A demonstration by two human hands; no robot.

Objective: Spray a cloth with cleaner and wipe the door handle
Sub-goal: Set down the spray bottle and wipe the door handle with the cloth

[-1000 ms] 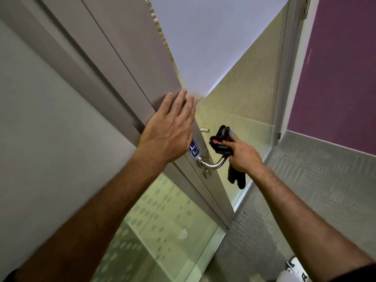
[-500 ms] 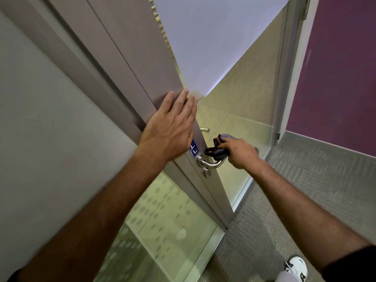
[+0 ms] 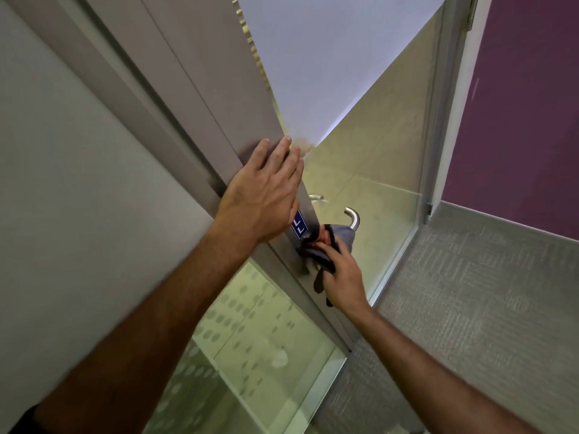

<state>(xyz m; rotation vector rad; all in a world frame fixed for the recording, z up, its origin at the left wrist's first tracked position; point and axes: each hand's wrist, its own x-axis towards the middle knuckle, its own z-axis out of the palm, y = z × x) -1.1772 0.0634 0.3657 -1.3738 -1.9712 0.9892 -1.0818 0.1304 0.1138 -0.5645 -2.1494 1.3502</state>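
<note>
A metal lever door handle (image 3: 353,218) sticks out from the grey door edge (image 3: 238,98); only its curved free end shows. My right hand (image 3: 343,275) is closed on a dark grey cloth (image 3: 343,238) and presses it around the handle's base, against the door plate. A loose end of the cloth hangs below my palm. My left hand (image 3: 266,191) lies flat on the door edge just above the handle, fingers together and pointing up. No spray bottle is in view.
A blue sticker (image 3: 299,228) sits on the door plate beside the handle. Glass panels (image 3: 369,170) with dotted frosting flank the door. Grey carpet (image 3: 476,302) covers the floor on the right, below a purple wall (image 3: 526,104).
My right hand slid the cloth from the handle's free end down along the lever to its base at the door. The free end is now uncovered. My left hand stayed in place.
</note>
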